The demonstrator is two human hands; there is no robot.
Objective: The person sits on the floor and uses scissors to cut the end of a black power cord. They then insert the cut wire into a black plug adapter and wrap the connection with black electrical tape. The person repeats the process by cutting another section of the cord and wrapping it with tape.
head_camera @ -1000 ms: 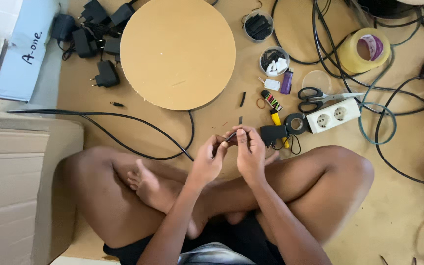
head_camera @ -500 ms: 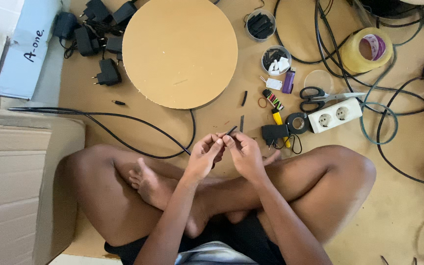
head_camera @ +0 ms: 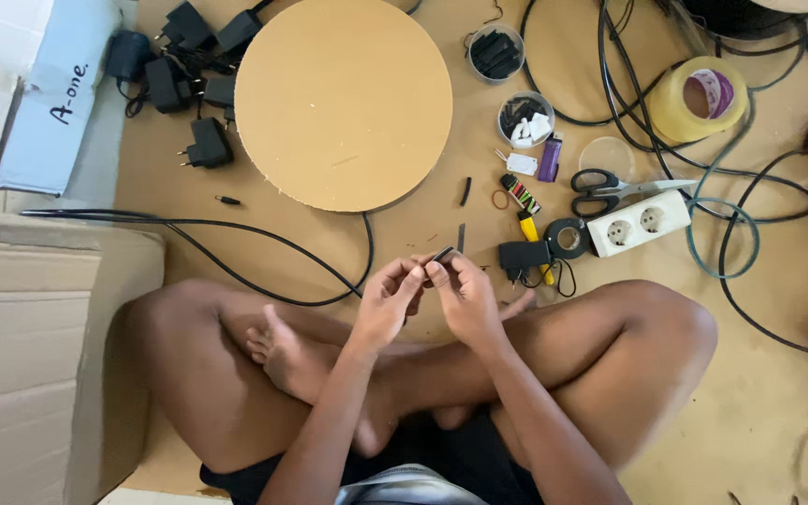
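A short, thin black sleeve-like piece (head_camera: 443, 253), perhaps a cut length of tubing, sits between the two hands, above the crossed legs and just over the tan floor (head_camera: 404, 234). Its long axis runs on a slant, lower left to upper right, with the free end pointing up and away toward the power strip side. The right hand (head_camera: 468, 297) has the nearer hold: its thumb and forefinger are pressed together on the lower end of the piece. The left hand (head_camera: 387, 301) meets it from the other side, its fingertips closed against the same spot, so both grips pinch the piece at nearly one point and the rest sticks out beyond them; whether a wire runs through it is too small to tell. Just beyond the fingers lie a loose black strip (head_camera: 461, 237) and a small black plug adapter (head_camera: 522, 255), beside a roll of black tape (head_camera: 568, 238) and a white double-socket power strip (head_camera: 639, 223). Farther off are black-handled scissors (head_camera: 600, 190), a large round tan cardboard disc (head_camera: 344, 101), and a brown cardboard box (head_camera: 39, 355) on the left.
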